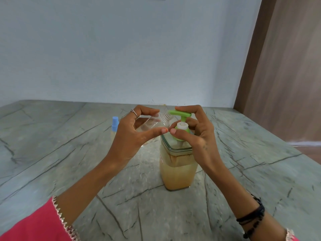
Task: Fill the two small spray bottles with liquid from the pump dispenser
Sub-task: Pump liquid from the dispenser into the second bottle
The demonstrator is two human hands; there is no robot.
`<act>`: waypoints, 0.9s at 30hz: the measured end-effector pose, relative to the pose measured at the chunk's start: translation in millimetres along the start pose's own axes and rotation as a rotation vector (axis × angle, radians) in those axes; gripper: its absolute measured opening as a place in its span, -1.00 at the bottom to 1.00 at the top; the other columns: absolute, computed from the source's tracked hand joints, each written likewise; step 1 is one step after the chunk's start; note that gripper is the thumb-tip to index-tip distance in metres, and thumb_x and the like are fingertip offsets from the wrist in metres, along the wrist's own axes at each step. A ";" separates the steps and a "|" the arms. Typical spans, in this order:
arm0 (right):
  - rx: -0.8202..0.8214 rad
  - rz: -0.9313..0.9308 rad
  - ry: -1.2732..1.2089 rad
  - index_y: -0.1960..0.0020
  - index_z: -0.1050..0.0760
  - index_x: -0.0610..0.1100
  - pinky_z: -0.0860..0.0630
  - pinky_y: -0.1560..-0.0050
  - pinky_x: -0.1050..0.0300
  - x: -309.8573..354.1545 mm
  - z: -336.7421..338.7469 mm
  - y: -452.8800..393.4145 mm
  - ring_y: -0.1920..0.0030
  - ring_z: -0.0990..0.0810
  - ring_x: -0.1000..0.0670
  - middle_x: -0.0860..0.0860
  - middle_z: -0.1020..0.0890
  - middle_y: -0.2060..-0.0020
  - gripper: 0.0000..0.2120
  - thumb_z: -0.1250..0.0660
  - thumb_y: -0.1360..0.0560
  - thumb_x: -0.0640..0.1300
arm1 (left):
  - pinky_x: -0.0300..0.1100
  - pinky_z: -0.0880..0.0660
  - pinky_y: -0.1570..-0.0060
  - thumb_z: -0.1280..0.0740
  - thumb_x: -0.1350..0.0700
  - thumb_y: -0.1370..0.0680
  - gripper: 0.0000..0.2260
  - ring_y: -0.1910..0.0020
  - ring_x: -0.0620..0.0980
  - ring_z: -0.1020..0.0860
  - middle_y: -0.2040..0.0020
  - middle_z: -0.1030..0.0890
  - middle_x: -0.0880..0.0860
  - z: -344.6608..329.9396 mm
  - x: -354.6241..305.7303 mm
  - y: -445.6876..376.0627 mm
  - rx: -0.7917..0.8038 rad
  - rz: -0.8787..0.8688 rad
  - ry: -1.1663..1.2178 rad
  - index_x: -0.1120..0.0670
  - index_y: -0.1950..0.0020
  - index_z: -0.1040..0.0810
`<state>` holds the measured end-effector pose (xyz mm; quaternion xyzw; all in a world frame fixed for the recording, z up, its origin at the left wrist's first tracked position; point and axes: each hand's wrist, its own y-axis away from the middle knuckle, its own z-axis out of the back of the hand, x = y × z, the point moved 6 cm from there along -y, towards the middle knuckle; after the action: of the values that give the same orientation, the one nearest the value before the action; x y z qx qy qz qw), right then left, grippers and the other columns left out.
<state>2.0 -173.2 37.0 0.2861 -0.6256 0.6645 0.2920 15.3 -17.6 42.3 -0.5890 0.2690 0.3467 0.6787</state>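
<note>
The uncapped clear spray bottle (152,123) lies nearly horizontal, its threaded neck pointing right under the green pump spout (175,112). The left hand (133,134) curls around it. The right hand (196,129) grips the pump dispenser (177,164), forefinger atop its head, on the stone counter (52,153).

A home interior is suggested by a grey-green veined stone countertop (52,136), a plain pale painted wall (121,49) and a brown wood-grain panel (281,66).

Clear bottle (152,122) tilted at green pump nozzle (173,112).
</note>
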 end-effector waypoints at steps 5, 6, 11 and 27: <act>-0.031 -0.024 -0.006 0.03 -0.48 -0.01 -0.56 0.26 0.12 1.4 0.7 -2.4 0.27 -0.67 -0.03 -0.08 -0.69 0.30 -0.69 -0.39 -0.29 -0.28 | -0.16 -0.56 -0.07 -0.49 0.04 -0.21 -0.64 0.02 -0.13 -0.62 0.03 -0.62 -0.09 0.0 1.7 -0.2 0.002 0.012 -0.010 -0.05 0.03 -0.53; -0.036 -0.024 -0.008 0.05 -0.48 -0.01 -0.55 0.28 0.12 1.7 0.7 -2.6 0.28 -0.66 -0.03 -0.09 -0.69 0.31 -0.70 -0.39 -0.28 -0.29 | -0.16 -0.56 -0.07 -0.49 0.05 -0.22 -0.64 0.01 -0.14 -0.62 0.03 -0.62 -0.09 0.0 2.3 -0.4 0.002 0.014 -0.015 -0.05 0.03 -0.53; -0.030 -0.018 -0.010 0.12 -0.46 0.01 -0.53 0.27 0.08 1.3 1.2 -4.4 0.28 -0.64 -0.14 -0.13 -0.67 0.32 -0.73 -0.38 -0.27 -0.29 | -0.10 -0.56 -0.07 -0.50 0.03 -0.20 -0.65 0.00 -0.13 -0.62 0.03 -0.63 -0.10 -0.3 4.4 -0.3 0.007 0.029 -0.011 -0.08 0.05 -0.54; -0.123 0.378 0.401 -0.22 -0.46 -0.12 -0.49 -0.01 0.33 6.8 3.9 9.9 -0.08 -0.55 0.10 0.02 -0.47 -0.17 -0.70 -0.30 -0.50 -0.18 | -0.07 -0.57 -0.06 -0.49 0.00 -0.20 -0.63 0.00 -0.15 -0.62 0.03 -0.62 -0.10 -1.3 0.9 2.5 -0.007 0.019 -0.004 -0.06 0.04 -0.53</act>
<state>-9.9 -177.4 35.8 0.0090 -0.6366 0.7113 0.2976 13.9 -18.6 39.8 -0.5882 0.2722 0.3552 0.6736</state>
